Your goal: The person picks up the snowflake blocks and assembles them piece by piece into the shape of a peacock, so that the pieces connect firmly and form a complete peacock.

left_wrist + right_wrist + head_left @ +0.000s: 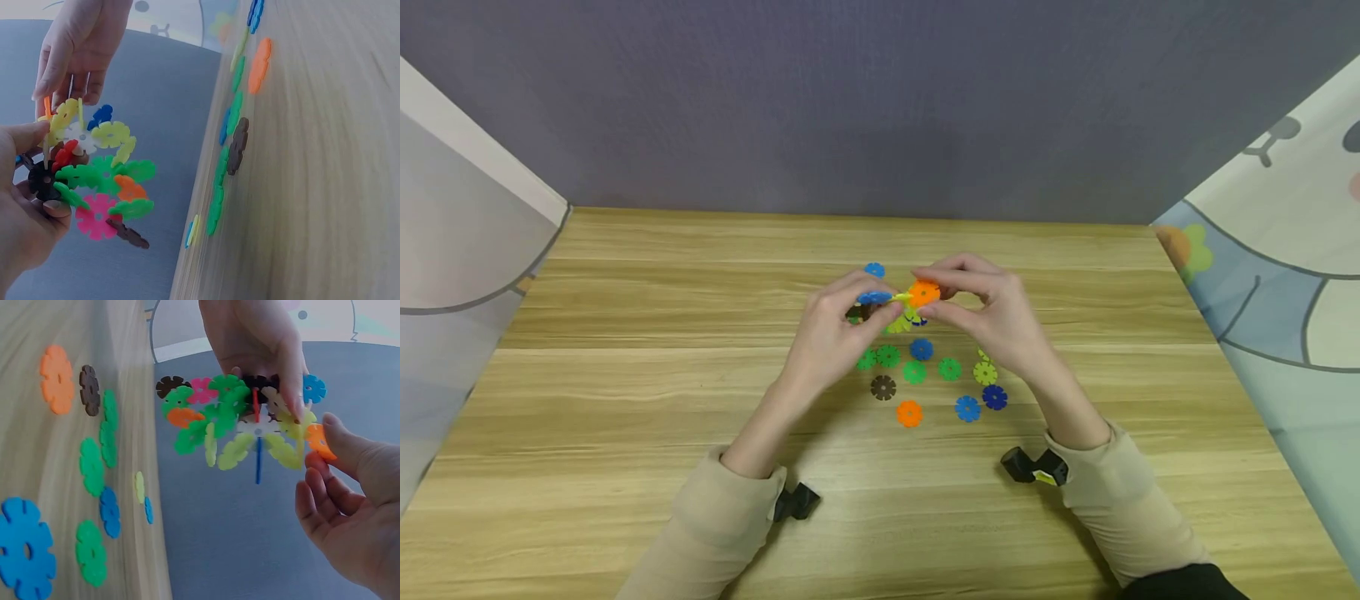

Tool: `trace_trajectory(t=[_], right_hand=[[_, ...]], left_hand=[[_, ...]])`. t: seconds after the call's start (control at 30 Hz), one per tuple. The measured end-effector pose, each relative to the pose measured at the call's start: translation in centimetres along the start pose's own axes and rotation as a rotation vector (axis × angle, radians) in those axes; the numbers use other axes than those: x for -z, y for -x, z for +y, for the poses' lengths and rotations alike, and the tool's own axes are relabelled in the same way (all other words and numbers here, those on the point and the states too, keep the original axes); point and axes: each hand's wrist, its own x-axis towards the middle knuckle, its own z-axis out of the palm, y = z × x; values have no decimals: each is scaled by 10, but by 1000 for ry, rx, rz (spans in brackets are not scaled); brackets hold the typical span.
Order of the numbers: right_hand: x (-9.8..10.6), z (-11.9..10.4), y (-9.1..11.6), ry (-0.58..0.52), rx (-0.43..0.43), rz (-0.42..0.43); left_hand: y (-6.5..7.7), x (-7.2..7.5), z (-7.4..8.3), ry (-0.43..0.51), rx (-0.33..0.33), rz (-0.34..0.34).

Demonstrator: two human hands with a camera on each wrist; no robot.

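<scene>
My left hand [838,329] grips a cluster of interlocked plastic snowflake discs [103,174], raised above the table. The cluster mixes green, yellow, pink, brown, white, red and blue pieces, with a black disc [45,178] by the left fingers. From the right, my right hand [992,312] pinches an orange snowflake disc [924,293] between thumb and fingers. In the right wrist view this orange disc stands on edge against a yellow disc [291,427] at the cluster's side. Seen from the head, the left hand covers much of the cluster.
Loose snowflake discs lie flat on the wooden table [647,375] below the hands. Among them are an orange disc [909,414], a brown disc [883,387], a dark blue disc [995,397] and several green ones. A grey panel [865,108] rises behind the table's far edge.
</scene>
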Motion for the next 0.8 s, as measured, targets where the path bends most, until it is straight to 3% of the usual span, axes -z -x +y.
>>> trace_trajectory(t=[0.17, 0.57, 0.8], right_hand=[[-7, 1, 2, -17, -4, 31], [-23, 5, 4, 12, 0, 68], [-25, 7, 2, -20, -60, 72]], left_hand=[[0, -1, 1, 22, 17, 6], [1, -5, 2, 80, 160, 17], [1, -2, 2, 110, 267, -35]])
